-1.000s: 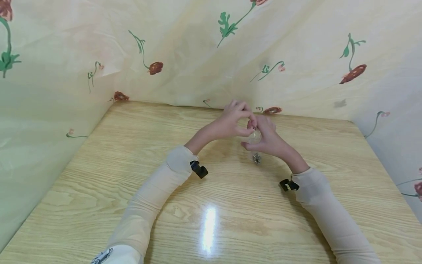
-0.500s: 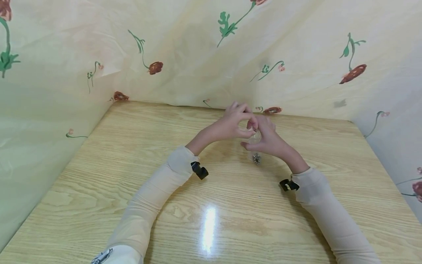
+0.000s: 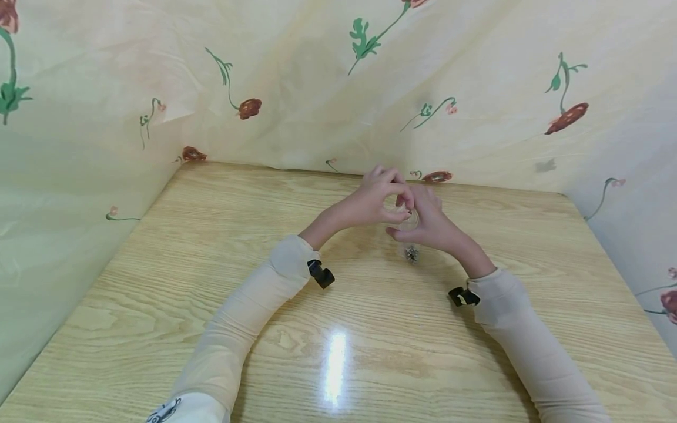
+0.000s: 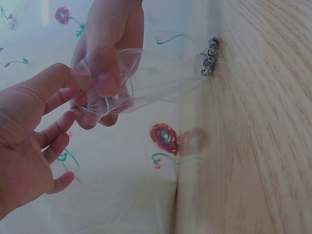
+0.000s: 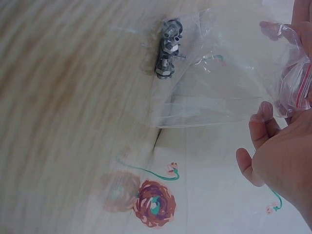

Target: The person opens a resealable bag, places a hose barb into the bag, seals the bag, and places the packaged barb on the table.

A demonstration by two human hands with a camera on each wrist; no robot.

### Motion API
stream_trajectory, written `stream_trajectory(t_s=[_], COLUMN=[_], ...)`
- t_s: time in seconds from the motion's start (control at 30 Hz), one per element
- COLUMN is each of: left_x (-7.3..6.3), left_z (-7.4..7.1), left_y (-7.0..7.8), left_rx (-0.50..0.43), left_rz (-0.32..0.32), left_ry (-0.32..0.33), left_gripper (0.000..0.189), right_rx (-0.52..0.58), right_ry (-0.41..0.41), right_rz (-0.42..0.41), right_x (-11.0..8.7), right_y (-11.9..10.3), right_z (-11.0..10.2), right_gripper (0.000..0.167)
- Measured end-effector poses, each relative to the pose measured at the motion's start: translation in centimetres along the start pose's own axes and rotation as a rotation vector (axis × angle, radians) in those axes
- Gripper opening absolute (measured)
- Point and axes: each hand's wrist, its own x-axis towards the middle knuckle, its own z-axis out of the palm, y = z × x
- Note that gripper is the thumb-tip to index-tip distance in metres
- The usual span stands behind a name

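A clear zip bag (image 4: 158, 80) hangs between the two hands, its bottom corner at the table. Small grey metal pieces (image 5: 168, 51), some shaped like nuts, lie bunched in that corner. Near its top, my right hand (image 3: 429, 220) grips the bag, thumb pressed on the gathered plastic in the left wrist view. With thumb and forefinger my left hand (image 3: 372, 198) pinches the bag's top edge, the other fingers loosely bent. A red line (image 5: 305, 83) runs along the bag's ridged closure. Fingers partly hide the mouth of the bag.
Both hands are over the far part of a wood-grain table (image 3: 285, 282). Behind it hangs a cream cloth (image 3: 307, 106) printed with flowers, close beyond the fingers. Black straps (image 3: 321, 274) sit at both sleeve cuffs.
My left hand has shifted slightly to the right and toward the viewer, its pinching fingertips moving along the bag's top. My right hand and the metal pieces stay in place.
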Motion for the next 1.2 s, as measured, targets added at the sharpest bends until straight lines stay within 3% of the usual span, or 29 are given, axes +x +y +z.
stream_trajectory(t_s=[0.4,1.07,1.2], left_x=[-0.03,-0.01,0.00], left_z=[0.09,0.13,0.13], left_y=[-0.08,-0.07,-0.08], left_rx=[-0.012,-0.013,-0.011], left_rz=[0.002,0.019,0.014], left_ry=[-0.001,0.003,-0.002], left_gripper=[0.011,0.015,0.014], right_rx=[-0.014,-0.011,-0.010], right_ry=[0.003,-0.008,-0.005], right_rz=[-0.002,0.009,0.000], right_x=[0.09,0.00,0.10], right_y=[-0.06,-0.21,-0.08], right_z=[0.00,-0.15,-0.13], right_gripper=[0.046,0.068,0.062])
